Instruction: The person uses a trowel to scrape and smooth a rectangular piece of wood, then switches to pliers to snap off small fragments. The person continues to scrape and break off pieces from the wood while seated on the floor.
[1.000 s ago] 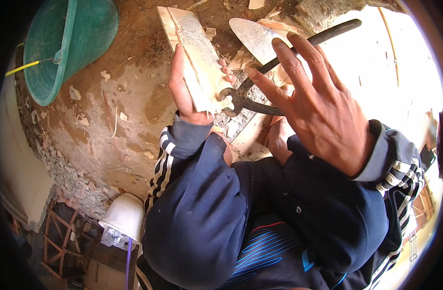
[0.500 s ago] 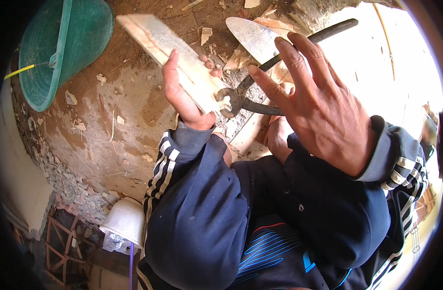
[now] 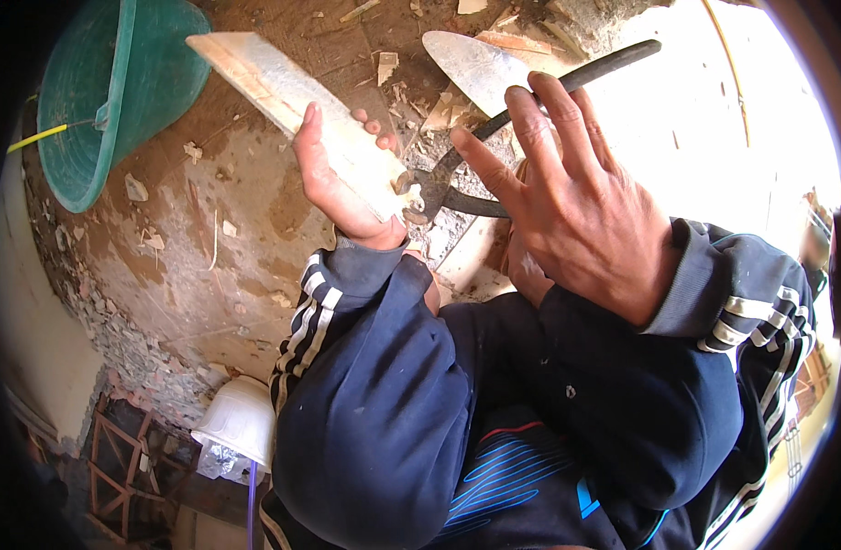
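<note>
My left hand point(image 3: 333, 192) is wrapped round a long, narrow piece of tile point(image 3: 274, 82), pale and tilted up to the left. The thumb lies along its left edge, with fingertips showing at the other side. Black iron pincers point(image 3: 475, 203) have their jaws at the tile's near, ragged end, where pale broken bits show. My right hand point(image 3: 590, 206) holds the pincers, its fingers over the upper handle and the two handles spread apart. The palm and part of the lower handle are hidden beneath the hand.
Beyond the pincers lies a pointed metal trowel blade point(image 3: 480, 69) among tile chips. A green bucket point(image 3: 168, 82) lies at the upper left. Near my left knee is a white plastic container point(image 3: 237, 417); broken rubble point(image 3: 136, 344) lines the left.
Both hands have shifted a little left, carrying the tile piece and the pincers with them. The jaws stay at the tile's ragged end.
</note>
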### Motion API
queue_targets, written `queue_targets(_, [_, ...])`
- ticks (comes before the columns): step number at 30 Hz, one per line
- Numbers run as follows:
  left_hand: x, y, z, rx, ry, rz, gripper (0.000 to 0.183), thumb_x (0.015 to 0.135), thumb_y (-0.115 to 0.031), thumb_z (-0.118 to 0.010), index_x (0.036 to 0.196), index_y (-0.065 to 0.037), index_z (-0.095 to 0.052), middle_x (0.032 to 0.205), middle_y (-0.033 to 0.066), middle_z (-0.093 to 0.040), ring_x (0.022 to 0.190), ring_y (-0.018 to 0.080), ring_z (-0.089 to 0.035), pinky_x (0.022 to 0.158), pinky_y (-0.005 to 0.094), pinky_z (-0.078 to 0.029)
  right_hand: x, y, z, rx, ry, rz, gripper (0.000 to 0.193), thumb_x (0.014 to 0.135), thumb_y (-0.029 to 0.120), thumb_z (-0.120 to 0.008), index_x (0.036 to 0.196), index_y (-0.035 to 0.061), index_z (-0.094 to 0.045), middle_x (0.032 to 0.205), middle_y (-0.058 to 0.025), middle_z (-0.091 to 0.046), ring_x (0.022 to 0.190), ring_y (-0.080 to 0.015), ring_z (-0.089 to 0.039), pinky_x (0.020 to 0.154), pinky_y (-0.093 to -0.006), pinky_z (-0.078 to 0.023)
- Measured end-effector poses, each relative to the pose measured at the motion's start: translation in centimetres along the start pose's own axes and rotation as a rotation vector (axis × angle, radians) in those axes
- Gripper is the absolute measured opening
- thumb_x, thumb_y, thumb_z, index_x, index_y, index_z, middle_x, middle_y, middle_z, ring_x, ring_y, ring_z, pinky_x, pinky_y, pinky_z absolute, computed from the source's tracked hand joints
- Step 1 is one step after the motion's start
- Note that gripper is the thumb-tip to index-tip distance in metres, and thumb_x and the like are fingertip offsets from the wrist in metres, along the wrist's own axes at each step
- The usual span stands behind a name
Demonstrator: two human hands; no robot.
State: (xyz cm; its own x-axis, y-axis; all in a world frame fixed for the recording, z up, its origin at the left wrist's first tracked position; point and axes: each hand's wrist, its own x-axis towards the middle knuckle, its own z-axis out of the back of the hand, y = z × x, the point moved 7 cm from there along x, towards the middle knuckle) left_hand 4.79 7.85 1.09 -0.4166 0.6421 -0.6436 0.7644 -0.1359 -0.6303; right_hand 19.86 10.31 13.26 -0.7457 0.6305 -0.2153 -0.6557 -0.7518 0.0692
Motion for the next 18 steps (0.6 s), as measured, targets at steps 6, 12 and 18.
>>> queue_targets(6, [-0.4, -0.9, 0.3, 0.018, -0.037, -0.074, 0.045, 0.087, -0.04, -0.062, 0.115, -0.008, -0.047, 0.09, 0.0093, -0.052, 0.076, 0.0173, -0.051, 0.066, 0.0318, -0.042, 0.6, 0.3, -0.9, -0.033, -0.07, 0.016, 0.071, 0.065, 0.026, -0.064, 0.133, 0.0093, -0.054, 0.121, -0.0245, -0.048, 0.118, -0.0404, -0.046, 0.104, -0.0496, -0.037])
queue_targets(12, [-0.9, -0.8, 0.7, 0.082, -0.109, -0.062, 0.049, 0.086, -0.043, -0.062, 0.116, -0.009, -0.047, 0.089, 0.0076, -0.051, 0.077, 0.0155, -0.05, 0.067, 0.0312, -0.041, 1.1, 0.4, -1.7, -0.031, -0.155, 0.014, 0.065, 0.069, 0.025, -0.063, 0.131, 0.0072, -0.055, 0.108, -0.0204, -0.051, 0.107, -0.0349, -0.051, 0.092, -0.0445, -0.042])
queue_targets(18, [-1.1, -0.6, 1.2, 0.107, -0.176, -0.038, 0.048, 0.085, -0.044, -0.063, 0.116, -0.01, -0.048, 0.088, 0.0054, -0.049, 0.076, 0.0136, -0.048, 0.067, 0.0301, -0.039, 1.3, 0.7, -1.8, -0.142, -0.152, 0.082, 0.06, 0.073, 0.022, -0.063, 0.131, 0.0072, -0.055, 0.094, -0.0145, -0.052, 0.092, -0.0284, -0.054, 0.086, -0.0401, -0.043])
